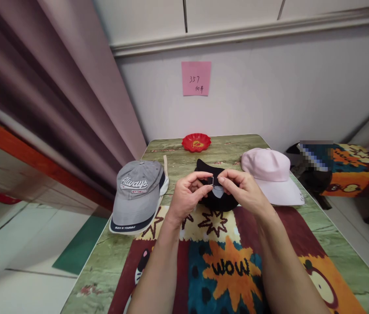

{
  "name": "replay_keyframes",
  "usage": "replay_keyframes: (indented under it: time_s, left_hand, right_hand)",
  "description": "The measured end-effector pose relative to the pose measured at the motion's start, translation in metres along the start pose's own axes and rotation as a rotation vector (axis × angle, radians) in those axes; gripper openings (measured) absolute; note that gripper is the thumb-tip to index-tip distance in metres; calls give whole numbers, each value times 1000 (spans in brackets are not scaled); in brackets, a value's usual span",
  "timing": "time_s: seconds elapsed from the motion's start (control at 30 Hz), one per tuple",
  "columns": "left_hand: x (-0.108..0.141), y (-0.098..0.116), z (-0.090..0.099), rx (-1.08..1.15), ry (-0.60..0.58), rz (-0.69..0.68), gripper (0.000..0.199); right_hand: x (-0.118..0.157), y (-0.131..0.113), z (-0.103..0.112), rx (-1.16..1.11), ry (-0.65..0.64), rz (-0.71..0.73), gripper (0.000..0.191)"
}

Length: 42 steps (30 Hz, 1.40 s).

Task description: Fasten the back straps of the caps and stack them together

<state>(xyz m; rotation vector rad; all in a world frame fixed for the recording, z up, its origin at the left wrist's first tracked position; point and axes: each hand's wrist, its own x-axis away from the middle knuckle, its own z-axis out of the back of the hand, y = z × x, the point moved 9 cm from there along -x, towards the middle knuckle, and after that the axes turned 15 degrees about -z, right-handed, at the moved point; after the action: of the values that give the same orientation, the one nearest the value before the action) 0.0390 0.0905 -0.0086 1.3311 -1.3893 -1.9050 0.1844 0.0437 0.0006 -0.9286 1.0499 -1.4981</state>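
A black cap (225,205) lies on the patterned cloth in the middle, with its back opening toward me. Over that opening, my left hand (189,194) pinches a small metal buckle (212,181) between thumb and forefinger. Close beside it, my right hand (243,187) is closed in a pinch on the cap's black strap, near the buckle. Fingers cover most of the strap, so whether it runs through the buckle cannot be made out. To the left sits a grey baseball cap (135,185) with white lettering. A pale pink cap (267,168) rests at the right.
A red scalloped dish (196,143) stands at the table's far end, near the wall. The colourful cloth (230,270) covers the near part of the green wood-look table (161,148). A curtain (82,87) hangs at the left. Another patterned cloth (348,174) shows beyond the right edge.
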Motion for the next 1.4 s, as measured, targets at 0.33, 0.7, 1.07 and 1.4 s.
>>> replay_keyframes:
  time_s: [0.33, 0.7, 1.07, 1.4]
  left_hand:
    - [0, -2, -4, 19, -49, 32, 33]
    - [-3, -9, 20, 50, 148, 17, 31]
    - [-3, -11, 18, 74, 155, 0, 37]
    - [-4, -19, 24, -42, 203, -75, 33]
  right_hand:
    - [2, -6, -6, 27, 29, 29, 30]
    - [1, 5, 10, 65, 29, -6, 34]
    - [-9, 15, 9, -99, 59, 14, 23]
    - [-6, -6, 2, 63, 213, 261, 22]
